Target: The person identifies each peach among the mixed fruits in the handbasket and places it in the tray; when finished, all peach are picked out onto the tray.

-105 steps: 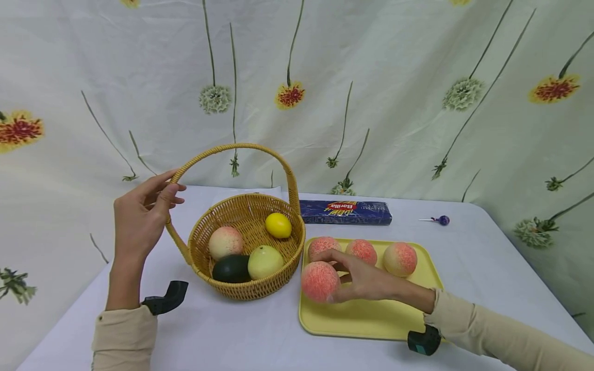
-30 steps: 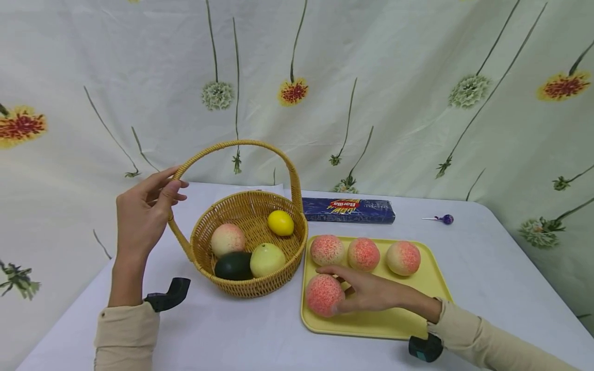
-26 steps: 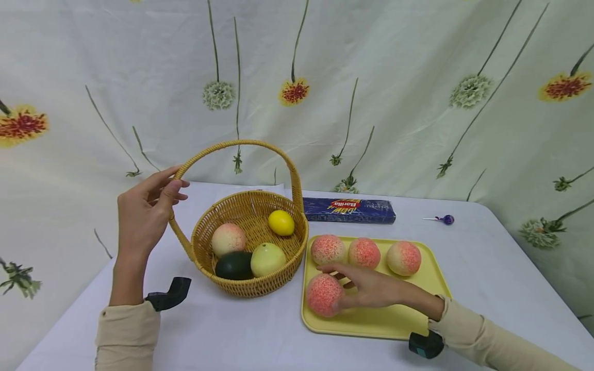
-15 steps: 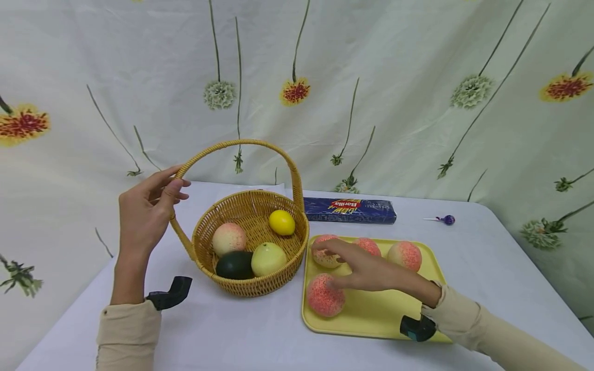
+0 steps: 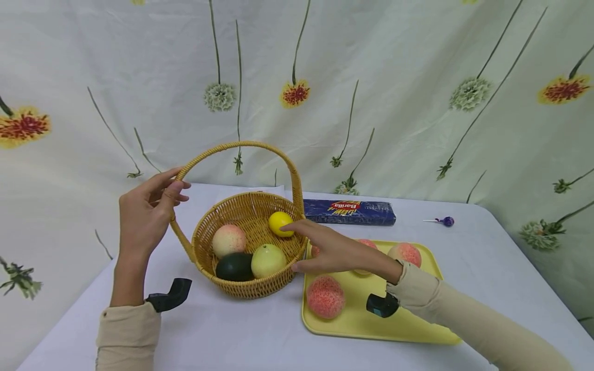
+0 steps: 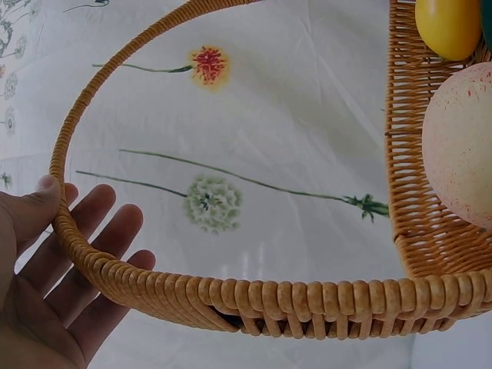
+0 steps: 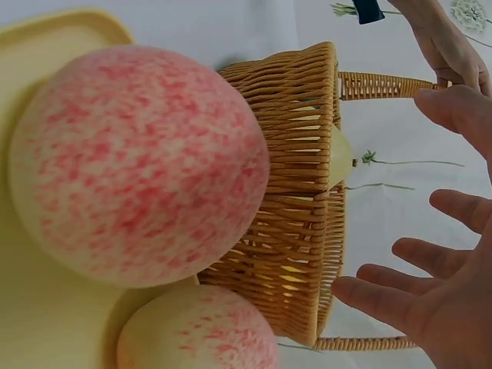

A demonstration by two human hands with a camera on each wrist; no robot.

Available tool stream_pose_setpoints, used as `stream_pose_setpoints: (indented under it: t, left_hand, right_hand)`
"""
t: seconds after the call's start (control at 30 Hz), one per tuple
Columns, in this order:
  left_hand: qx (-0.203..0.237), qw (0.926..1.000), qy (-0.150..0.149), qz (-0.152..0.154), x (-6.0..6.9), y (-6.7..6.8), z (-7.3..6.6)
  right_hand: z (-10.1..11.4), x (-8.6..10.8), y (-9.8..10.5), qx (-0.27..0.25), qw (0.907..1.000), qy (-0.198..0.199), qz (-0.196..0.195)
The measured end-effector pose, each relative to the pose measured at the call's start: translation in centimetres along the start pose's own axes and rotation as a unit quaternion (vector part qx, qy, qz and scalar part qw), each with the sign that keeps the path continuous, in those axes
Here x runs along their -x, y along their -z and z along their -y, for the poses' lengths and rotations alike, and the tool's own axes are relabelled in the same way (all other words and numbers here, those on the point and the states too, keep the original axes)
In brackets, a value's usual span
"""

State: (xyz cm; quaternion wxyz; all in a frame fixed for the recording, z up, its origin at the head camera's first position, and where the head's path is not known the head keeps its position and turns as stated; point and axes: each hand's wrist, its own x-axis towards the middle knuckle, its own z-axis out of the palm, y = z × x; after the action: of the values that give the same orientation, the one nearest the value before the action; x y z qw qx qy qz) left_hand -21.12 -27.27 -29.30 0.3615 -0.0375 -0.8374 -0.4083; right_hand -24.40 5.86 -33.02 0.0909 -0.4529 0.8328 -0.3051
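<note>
My left hand [image 5: 146, 211] holds the wicker basket's handle [image 5: 241, 144] on its left side; in the left wrist view the thumb lies on the handle with the fingers behind it. Inside the basket [image 5: 250, 291] are a peach [image 5: 229, 240], a dark green oval fruit [image 5: 233, 267], a pale green round fruit [image 5: 268, 261] and a lemon [image 5: 277, 221]. My right hand [image 5: 336, 250] reaches over the basket's right rim beside the lemon, fingers spread and holding nothing; the right wrist view shows the gap. A peach [image 5: 326, 296] sits on the yellow tray [image 5: 371, 327].
More peaches stand along the tray's back, among them one at the right [image 5: 406, 253]; the right arm partly covers them. Behind lies a blue Barilla box [image 5: 350, 212], with a lollipop [image 5: 446, 221] to its right. A floral cloth [image 5: 394, 103] hangs behind the table.
My right hand lowered a peach onto the tray's front left, let go of it, then rose and moved left to the basket's rim. The left hand kept its hold on the handle.
</note>
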Motion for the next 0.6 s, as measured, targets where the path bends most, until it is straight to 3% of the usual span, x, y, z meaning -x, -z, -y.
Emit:
stream_pose_setpoints:
  t: [0.6]
  left_hand:
    - [0.001,1.0,-0.001,-0.001,0.0,0.0,0.0]
  right_hand:
    - [1.2,-4.8,-1.2,0.034,0.9993,0.014,0.001]
